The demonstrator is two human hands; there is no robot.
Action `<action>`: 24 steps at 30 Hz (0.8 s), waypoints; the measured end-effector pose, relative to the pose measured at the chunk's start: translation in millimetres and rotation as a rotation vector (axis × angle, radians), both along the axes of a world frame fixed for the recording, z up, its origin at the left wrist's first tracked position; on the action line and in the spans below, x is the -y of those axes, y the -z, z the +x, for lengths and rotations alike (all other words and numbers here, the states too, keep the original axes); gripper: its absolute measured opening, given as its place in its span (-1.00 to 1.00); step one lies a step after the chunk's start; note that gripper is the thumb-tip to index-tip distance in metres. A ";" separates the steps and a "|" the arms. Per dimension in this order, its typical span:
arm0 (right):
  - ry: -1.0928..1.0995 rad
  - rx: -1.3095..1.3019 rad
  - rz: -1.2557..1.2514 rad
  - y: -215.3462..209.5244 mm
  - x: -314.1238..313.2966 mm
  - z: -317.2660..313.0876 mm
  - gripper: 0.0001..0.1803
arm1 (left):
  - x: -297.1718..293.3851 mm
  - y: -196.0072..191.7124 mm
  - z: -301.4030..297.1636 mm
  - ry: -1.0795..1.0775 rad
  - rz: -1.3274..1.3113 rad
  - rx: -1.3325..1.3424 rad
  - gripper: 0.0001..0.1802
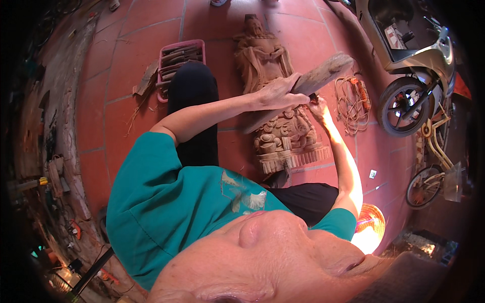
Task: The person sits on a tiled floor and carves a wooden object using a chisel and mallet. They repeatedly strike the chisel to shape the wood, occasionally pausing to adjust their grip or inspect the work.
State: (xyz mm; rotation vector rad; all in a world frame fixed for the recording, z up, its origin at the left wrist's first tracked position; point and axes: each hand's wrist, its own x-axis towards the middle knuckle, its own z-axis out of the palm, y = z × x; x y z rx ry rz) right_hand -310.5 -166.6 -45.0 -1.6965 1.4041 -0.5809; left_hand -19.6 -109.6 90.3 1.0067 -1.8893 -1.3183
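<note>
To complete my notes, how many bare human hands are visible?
2. The left hand grips a long, weathered brown wooden piece over the carved reddish-brown wooden statue; the right hand is just right of the left one. Some fingers are partly hidden.

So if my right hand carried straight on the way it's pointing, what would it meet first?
Most likely the long piece of wood gripped by your left hand. It lies just ahead of your right hand, though depth is hard to judge.
</note>
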 end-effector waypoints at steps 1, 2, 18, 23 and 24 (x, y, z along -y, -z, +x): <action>-0.014 0.024 0.000 -0.8 1.1 1.9 -0.64 | 3.2 1.0 0.1 -0.010 -0.039 0.035 -0.21; -0.018 0.042 -0.005 -1.7 1.9 -1.7 -0.64 | 6.0 -1.0 -2.3 -0.010 -0.083 0.064 -0.20; 0.033 0.018 -0.192 1.7 -8.4 6.9 -0.69 | 5.7 16.9 -11.6 0.196 -0.082 0.477 -0.21; -0.087 -0.085 -0.169 11.8 1.7 -6.3 -0.65 | 6.1 28.5 -7.1 0.116 -0.023 0.238 -0.18; -0.085 -0.077 -0.132 10.5 0.2 -8.3 -0.65 | 4.0 27.3 -6.1 0.097 -0.015 0.178 -0.17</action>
